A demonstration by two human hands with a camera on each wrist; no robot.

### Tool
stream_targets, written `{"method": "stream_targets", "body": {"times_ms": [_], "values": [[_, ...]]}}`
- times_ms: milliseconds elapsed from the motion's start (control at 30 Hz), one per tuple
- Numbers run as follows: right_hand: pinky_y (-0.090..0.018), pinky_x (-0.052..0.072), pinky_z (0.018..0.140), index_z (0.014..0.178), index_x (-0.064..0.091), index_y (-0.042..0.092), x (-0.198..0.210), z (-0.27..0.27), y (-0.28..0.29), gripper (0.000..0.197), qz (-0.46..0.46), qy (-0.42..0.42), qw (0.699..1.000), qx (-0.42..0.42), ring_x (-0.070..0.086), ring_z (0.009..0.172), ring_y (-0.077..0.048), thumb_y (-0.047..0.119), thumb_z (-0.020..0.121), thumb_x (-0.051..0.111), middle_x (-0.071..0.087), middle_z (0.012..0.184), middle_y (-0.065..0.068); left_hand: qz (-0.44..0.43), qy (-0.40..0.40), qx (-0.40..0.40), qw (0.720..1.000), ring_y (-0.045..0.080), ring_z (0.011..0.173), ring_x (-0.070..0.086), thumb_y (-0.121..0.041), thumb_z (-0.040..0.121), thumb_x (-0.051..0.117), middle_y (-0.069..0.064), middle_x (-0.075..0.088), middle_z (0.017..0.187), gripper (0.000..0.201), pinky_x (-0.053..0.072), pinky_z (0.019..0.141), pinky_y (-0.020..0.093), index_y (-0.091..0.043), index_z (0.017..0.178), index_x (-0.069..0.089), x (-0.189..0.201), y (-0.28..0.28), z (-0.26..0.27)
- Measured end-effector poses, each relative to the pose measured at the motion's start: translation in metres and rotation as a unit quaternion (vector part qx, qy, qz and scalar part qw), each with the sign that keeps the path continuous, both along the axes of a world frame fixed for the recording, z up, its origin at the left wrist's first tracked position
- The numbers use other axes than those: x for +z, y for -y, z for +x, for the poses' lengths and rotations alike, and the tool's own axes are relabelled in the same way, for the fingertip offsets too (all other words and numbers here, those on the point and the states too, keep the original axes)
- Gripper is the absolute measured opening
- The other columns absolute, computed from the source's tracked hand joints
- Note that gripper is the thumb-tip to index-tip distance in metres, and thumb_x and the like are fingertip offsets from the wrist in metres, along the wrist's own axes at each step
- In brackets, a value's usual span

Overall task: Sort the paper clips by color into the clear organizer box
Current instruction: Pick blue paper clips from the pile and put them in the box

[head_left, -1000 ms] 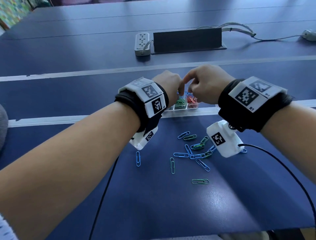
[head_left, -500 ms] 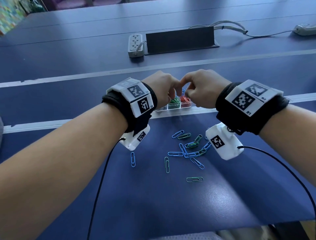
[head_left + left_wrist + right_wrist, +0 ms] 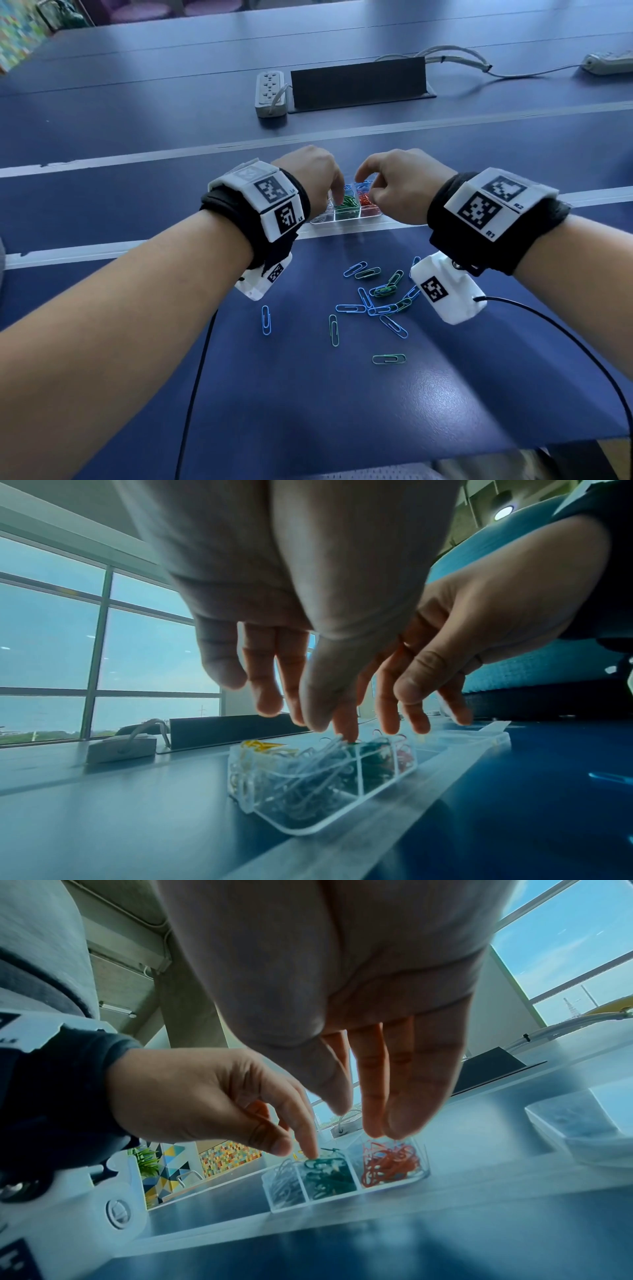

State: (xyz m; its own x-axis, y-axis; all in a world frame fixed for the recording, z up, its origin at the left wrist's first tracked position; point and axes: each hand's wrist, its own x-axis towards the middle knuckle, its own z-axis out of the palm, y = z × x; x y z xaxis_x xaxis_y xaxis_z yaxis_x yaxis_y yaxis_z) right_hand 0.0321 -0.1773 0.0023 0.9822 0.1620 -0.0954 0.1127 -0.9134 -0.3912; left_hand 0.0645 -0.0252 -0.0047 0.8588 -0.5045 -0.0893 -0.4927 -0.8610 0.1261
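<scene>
Dark blue tabletop (image 3: 137,394), pale seams across. On it: clear organizer box (image 3: 346,219), centre; loose blue and green paper clips (image 3: 376,301), nearer; white power strip (image 3: 270,92) and black cable hatch (image 3: 359,85), far.

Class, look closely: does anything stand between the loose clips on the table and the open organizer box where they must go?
Nothing visible blocks the way. The loose paper clips lie on bare table just before the organizer box, whose compartments are open. Only the left hand and right hand hover over it.

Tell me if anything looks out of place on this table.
Only the unsorted blue and green clips scattered loose in front of the box. Inside it, white, green and red clips sit apart, each colour in its own compartment; nothing looks spilled or damaged.
</scene>
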Motion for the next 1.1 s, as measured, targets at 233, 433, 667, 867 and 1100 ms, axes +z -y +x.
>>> {"method": "stream_targets", "body": {"times_ms": [233, 433, 667, 867, 1100], "values": [[-0.032, 0.047, 0.094, 0.114, 0.063, 0.023, -0.003, 0.002, 0.002, 0.03, -0.008, -0.004, 1.0, 0.011, 0.059, 0.106, -0.025, 0.017, 0.086, 0.054, 0.066, 0.111, -0.005, -0.036, 0.014, -0.001, 0.999, 0.024, 0.107, 0.054, 0.0, 0.085, 0.048, 0.005, 0.061, 0.11, 0.039, 0.044, 0.09, 0.032, -0.023, 0.109, 0.068, 0.0, 0.001, -0.001], [-0.023, 0.048, 0.08, 0.089, 0.075, 0.023, 0.005, -0.011, 0.001, 0.027, -0.035, 0.003, 0.997, 0.075, 0.057, 0.08, -0.017, 0.009, 0.082, 0.053, 0.065, 0.079, 0.001, 0.036, 0.003, 0.01, 0.999, 0.028, 0.122, 0.041, -0.007, 0.089, 0.046, 0.008, 0.051, 0.124, 0.041, 0.038, 0.104, 0.042, -0.026, 0.123, 0.06, -0.002, -0.001, -0.004], [-0.014, 0.037, 0.066, 0.091, 0.076, 0.026, 0.005, -0.043, 0.004, 0.025, -0.123, -0.057, 0.97, 0.2, 0.054, 0.072, -0.007, 0.011, 0.08, 0.059, 0.071, 0.078, 0.006, -0.053, -0.022, -0.029, 0.998, 0.022, 0.099, 0.054, -0.02, 0.088, 0.057, 0.003, 0.059, 0.099, 0.019, 0.044, 0.091, 0.033, -0.02, 0.103, 0.068, 0.008, -0.005, -0.032], [-0.028, 0.049, 0.083, 0.096, 0.072, 0.033, -0.002, -0.045, 0.031, 0.039, -0.156, -0.048, 0.967, 0.196, 0.048, 0.076, -0.008, 0.004, 0.077, 0.054, 0.064, 0.083, 0.013, -0.033, -0.123, -0.079, 0.989, 0.003, 0.062, 0.054, -0.026, 0.08, 0.067, -0.007, 0.067, 0.075, 0.008, 0.043, 0.065, 0.014, -0.026, 0.086, 0.072, 0.005, -0.02, -0.067], [-0.025, 0.048, 0.078, 0.099, 0.071, 0.027, -0.008, -0.053, 0.044, 0.03, -0.152, -0.055, 0.961, 0.225, 0.055, 0.076, -0.01, 0.007, 0.078, 0.062, 0.065, 0.078, 0.012, 0.053, -0.202, -0.059, 0.976, 0.001, 0.076, 0.057, -0.029, 0.073, 0.076, -0.015, 0.064, 0.083, 0.02, 0.046, 0.072, 0.018, -0.035, 0.092, 0.072, 0.003, -0.051, -0.082]]}}
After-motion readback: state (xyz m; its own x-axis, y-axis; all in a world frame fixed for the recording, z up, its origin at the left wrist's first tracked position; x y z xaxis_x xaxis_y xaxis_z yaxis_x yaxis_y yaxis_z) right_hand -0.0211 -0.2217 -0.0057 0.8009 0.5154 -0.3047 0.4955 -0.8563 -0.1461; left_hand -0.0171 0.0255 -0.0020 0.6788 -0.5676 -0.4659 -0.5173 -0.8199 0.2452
